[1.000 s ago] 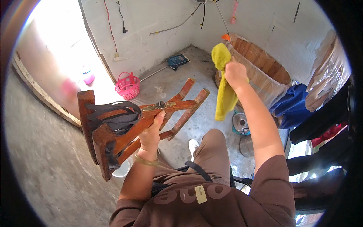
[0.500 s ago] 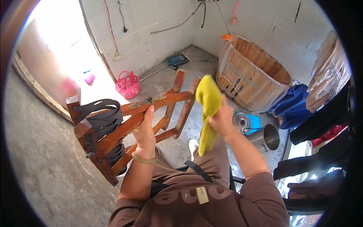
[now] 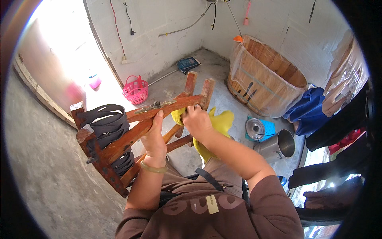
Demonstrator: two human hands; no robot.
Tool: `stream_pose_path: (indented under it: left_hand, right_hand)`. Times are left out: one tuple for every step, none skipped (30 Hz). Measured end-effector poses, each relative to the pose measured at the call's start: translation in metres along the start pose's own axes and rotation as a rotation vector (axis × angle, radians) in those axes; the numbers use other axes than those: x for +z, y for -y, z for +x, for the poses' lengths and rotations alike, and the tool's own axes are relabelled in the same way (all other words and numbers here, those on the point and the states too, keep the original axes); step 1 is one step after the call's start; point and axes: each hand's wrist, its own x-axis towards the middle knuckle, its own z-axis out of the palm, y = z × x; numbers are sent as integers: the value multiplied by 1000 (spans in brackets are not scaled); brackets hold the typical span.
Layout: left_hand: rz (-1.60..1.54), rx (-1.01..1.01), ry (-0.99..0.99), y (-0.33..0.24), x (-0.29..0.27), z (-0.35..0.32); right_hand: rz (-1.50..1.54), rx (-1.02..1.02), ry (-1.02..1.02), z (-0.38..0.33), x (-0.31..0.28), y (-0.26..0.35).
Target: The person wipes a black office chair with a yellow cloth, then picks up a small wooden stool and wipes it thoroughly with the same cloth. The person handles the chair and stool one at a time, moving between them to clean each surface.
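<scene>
A brown wooden stool frame is held up tilted in front of me. Black straps are wound round its left end, and a dark metal fitting lies along the upper rail. My left hand is closed round a rail near the middle, thumb on top; a pale bangle circles that wrist. Bunched in my closed right hand is a yellow cloth, which touches the rail close to the frame's right end. Part of the cloth hangs below that hand.
Beyond the frame stand a pink basket and a plastic-wrapped wooden tub. A steel pot and a blue-topped device sit on the floor to the right. Dark clothes hang at the right edge. A bright doorway lies left.
My right hand has moved left and in toward the frame, bringing the yellow cloth from beyond its right end onto the rail. My left hand keeps its hold.
</scene>
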Motion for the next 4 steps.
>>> stream_pose_path:
  left_hand:
    - [-17,-28,18,-1,-3,1]
    - [-37,-62,41,-1,-3,0]
    - [-57,-96,65,0,-2,0]
    - [-56,-95,61,0,-3,1]
  right_hand:
    - [-11,18,5,6,10,2]
    - [-58,24,20,6,27,2]
    - [-104,30,36,6,46,3]
    - [-146,30,49,10,55,8]
